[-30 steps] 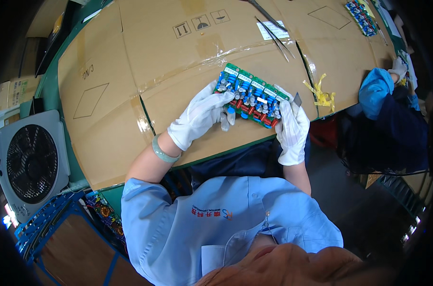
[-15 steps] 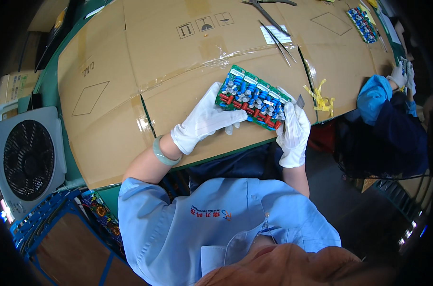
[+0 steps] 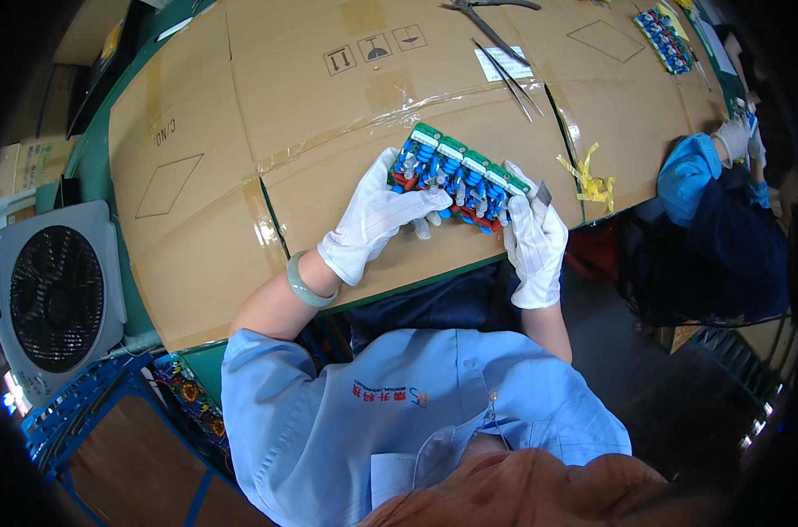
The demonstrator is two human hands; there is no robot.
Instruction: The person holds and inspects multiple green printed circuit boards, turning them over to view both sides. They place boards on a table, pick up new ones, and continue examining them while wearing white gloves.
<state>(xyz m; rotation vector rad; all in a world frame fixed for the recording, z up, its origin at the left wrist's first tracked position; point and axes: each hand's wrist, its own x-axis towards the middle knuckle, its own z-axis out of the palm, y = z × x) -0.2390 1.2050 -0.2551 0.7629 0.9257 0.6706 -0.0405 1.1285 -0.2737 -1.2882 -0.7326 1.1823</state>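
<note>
A green circuit board (image 3: 458, 176) crowded with blue, red and clear components is held up over the near edge of the cardboard. My left hand (image 3: 377, 215), in a white glove, grips its left end, with the thumb lying along the near side. At the right end my right hand (image 3: 535, 237), also gloved, closes on the board. A small grey metal blade (image 3: 544, 193) sticks up from the fingers of the right hand; its lower part is hidden. The board is tilted, so its red parts are partly covered.
Tweezers (image 3: 509, 81) and pliers (image 3: 491, 31) lie on the flattened cardboard (image 3: 328, 114) at the back. Yellow tape strips (image 3: 589, 183) stick to its right edge. Another populated board (image 3: 664, 40) is at the far right, near a co-worker's gloved hands (image 3: 737, 136). A box fan (image 3: 56, 285) stands left.
The circuit board has been tilted, so its red components show less and its far edge shows more. Both hands keep their hold and have shifted slightly left.
</note>
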